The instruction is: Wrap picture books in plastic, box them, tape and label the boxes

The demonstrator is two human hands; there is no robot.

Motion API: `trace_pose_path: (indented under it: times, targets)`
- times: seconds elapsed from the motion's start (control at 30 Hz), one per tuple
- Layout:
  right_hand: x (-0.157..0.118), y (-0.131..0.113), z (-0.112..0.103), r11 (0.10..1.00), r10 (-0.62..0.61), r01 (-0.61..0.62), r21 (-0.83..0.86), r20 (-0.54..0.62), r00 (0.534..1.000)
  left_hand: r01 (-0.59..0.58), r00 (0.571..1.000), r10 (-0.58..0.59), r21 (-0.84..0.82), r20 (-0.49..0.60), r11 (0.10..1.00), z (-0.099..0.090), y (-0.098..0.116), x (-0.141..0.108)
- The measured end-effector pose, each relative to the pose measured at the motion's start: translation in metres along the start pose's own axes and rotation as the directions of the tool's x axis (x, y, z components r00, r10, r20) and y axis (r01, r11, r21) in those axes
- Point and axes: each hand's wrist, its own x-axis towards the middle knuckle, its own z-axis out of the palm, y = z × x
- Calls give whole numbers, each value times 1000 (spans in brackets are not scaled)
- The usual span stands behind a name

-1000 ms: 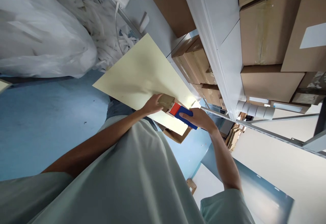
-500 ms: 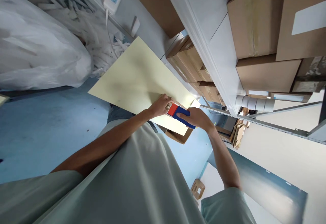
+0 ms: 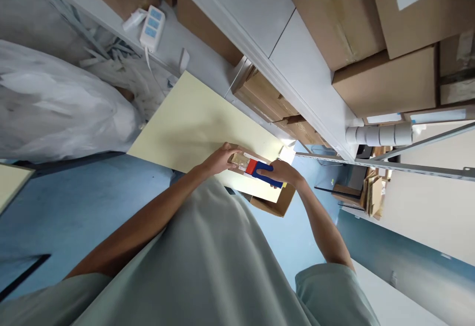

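Note:
My right hand [image 3: 285, 172] is closed around a narrow blue and red box [image 3: 264, 171], held above a pale yellow board [image 3: 185, 118]. White flaps show at the box's left end. From that end sticks out a clear, gold-tinted item [image 3: 240, 161], perhaps something in clear plastic; I cannot make out its kind. The fingers of my left hand [image 3: 218, 160] pinch its far end. Whatever part of the item lies inside the box is hidden.
An open cardboard carton [image 3: 285, 201] sits below the board's right corner. Shelves [image 3: 260, 39] with brown boxes [image 3: 386, 81] rise along the far side. A white power strip [image 3: 152, 28] lies at the upper left, near a big white plastic bag [image 3: 63, 103].
My left hand has moved left, away from the box, and more of the gold-tinted item now shows between them. The whole view has turned and shifted somewhat.

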Motion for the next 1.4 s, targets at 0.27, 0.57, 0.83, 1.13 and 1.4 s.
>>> trace_pose_path:
  times: [0.27,0.57,0.83,1.13,1.4]
  targets:
    - [46,39,19,992,-96,94,90,22,995,92,996,-88,143,-34,985,-5,14,-9]
    - [80,56,41,980,-199,199,-15,-147,969,296,928,-280,29,-247,955,21,23,-30]
    - [87,58,43,960,-263,274,65,-140,954,515,760,-286,271,-584,813,70,43,-12]
    - [86,56,42,941,-327,336,41,-148,934,552,739,-254,345,-623,760,80,35,-5]
    - [52,141,25,948,-286,296,121,-91,954,536,724,-190,368,-663,759,79,21,-2]
